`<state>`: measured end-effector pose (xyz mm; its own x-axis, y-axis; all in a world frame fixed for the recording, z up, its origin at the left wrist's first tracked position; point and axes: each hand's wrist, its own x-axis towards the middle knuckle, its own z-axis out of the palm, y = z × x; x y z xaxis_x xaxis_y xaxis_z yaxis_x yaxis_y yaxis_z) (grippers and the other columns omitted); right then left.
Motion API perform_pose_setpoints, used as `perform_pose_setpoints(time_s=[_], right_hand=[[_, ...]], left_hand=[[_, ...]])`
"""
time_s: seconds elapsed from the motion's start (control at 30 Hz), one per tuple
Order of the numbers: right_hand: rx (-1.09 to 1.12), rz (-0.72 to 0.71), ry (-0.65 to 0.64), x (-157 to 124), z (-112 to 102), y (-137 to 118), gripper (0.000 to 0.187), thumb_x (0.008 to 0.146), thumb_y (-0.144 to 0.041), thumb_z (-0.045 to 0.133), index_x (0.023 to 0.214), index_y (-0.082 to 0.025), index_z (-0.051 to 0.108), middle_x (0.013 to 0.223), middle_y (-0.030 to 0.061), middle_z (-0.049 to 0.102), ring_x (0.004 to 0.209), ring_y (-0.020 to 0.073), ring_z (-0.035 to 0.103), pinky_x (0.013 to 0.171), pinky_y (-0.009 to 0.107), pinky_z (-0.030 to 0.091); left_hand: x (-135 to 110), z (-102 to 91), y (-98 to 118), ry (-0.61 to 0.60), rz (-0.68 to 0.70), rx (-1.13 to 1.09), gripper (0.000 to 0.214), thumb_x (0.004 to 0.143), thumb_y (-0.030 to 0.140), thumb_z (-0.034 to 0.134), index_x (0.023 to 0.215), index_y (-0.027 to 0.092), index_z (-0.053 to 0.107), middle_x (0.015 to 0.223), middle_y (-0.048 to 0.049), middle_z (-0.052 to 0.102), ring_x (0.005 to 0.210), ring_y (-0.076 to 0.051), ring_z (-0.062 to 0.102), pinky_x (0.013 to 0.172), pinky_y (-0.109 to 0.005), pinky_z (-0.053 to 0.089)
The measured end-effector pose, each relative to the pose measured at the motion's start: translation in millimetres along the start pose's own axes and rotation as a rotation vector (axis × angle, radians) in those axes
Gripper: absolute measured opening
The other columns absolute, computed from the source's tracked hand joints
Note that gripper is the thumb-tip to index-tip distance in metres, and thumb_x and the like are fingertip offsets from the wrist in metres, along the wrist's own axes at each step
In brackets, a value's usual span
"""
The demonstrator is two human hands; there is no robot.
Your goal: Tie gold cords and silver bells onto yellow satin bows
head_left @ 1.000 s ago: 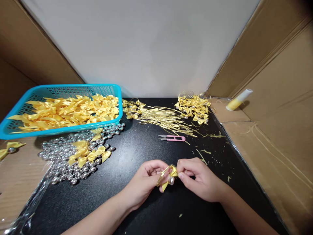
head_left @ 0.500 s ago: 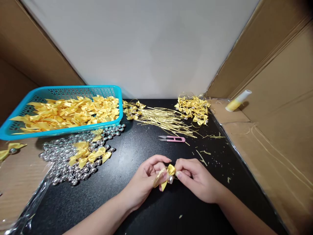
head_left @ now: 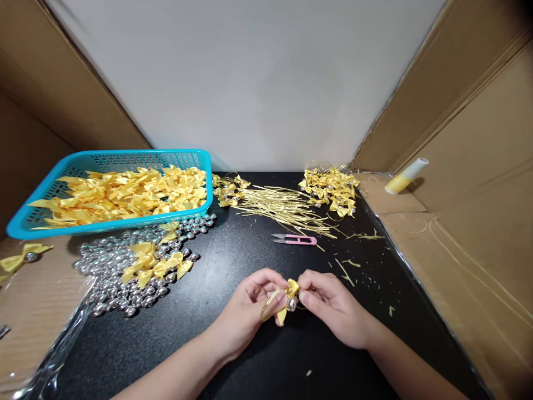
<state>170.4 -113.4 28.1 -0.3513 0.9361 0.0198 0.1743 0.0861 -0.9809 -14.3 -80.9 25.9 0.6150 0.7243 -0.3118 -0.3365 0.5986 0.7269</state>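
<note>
My left hand [head_left: 260, 300] pinches a yellow ribbon bow [head_left: 293, 287] between thumb and fingers. A shiny silver bell [head_left: 292, 304] sits at the bow's middle, and a loop of gold cord [head_left: 266, 306] curves out over my left thumb. At the bow's right side my right hand [head_left: 327, 303] is closed, thumb against forefinger, seemingly on the gold cord's end; the fingertips hide most of it. Beyond the hands lie pink-handled thread snips [head_left: 295, 239] and a bundle of cut gold cords [head_left: 287, 208].
A blue basket [head_left: 125, 222] of yellow bows stands at the back left. Before it spread many silver bells [head_left: 112, 261] with several bows on top. Finished-looking bows with loops [head_left: 331, 189] are heaped at the back right. A white-and-yellow tube [head_left: 406, 176] stands on cardboard at right.
The view has shifted slightly, so the table's things sit a little lower and further right. Both hands keep nearly the same hold on the bow and cord.
</note>
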Motion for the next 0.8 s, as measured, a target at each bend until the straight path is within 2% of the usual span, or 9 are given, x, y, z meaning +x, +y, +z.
perform_pose_setpoints(time_s=[0.17, 0.3, 0.5, 0.8], right_hand=[[-0.009, 0.008, -0.002, 0, 0, 0, 0.028, 0.095, -0.038, 0.046, 0.077, -0.017, 0.052, 0.068, -0.0015, 0.047, 0.061, 0.0111, 0.042, 0.057, 0.024, 0.033], [-0.039, 0.017, -0.044, 1, -5, -6, 0.027, 0.095, -0.035, 0.044, 0.074, -0.018, 0.048, 0.065, -0.003, 0.045, 0.056, 0.0092, 0.036, 0.052, 0.022, 0.028], [-0.122, -0.035, -0.089, 3, -14, -18, 0.022, 0.093, -0.024, 0.044, 0.071, -0.019, 0.044, 0.063, -0.0046, 0.041, 0.056, 0.0085, 0.035, 0.053, 0.021, 0.031], [-0.147, -0.042, -0.113, 2, -15, -18, 0.018, 0.091, -0.018, 0.044, 0.074, -0.018, 0.047, 0.066, -0.0038, 0.045, 0.057, 0.0081, 0.039, 0.055, 0.02, 0.033]], left_hand=[[1, 0.7, 1, -0.008, 0.023, -0.011, 0.029, 0.068, 0.033, 0.082, 0.069, 0.015, 0.06, 0.065, 0.0, 0.063, 0.055, -0.008, 0.051, 0.049, -0.017, 0.041], [1, -1.1, 1, -0.024, 0.02, 0.02, 0.027, 0.07, 0.032, 0.081, 0.073, 0.015, 0.061, 0.066, 0.0, 0.064, 0.055, -0.008, 0.052, 0.051, -0.018, 0.042], [0, -1.7, 2, -0.044, 0.005, 0.048, 0.026, 0.073, 0.03, 0.079, 0.075, 0.016, 0.057, 0.066, 0.0001, 0.063, 0.056, -0.008, 0.052, 0.051, -0.018, 0.043], [0, -1.6, 2, -0.085, 0.004, 0.054, 0.025, 0.075, 0.029, 0.077, 0.069, 0.015, 0.057, 0.064, -0.0003, 0.063, 0.058, -0.009, 0.054, 0.051, -0.017, 0.044]])
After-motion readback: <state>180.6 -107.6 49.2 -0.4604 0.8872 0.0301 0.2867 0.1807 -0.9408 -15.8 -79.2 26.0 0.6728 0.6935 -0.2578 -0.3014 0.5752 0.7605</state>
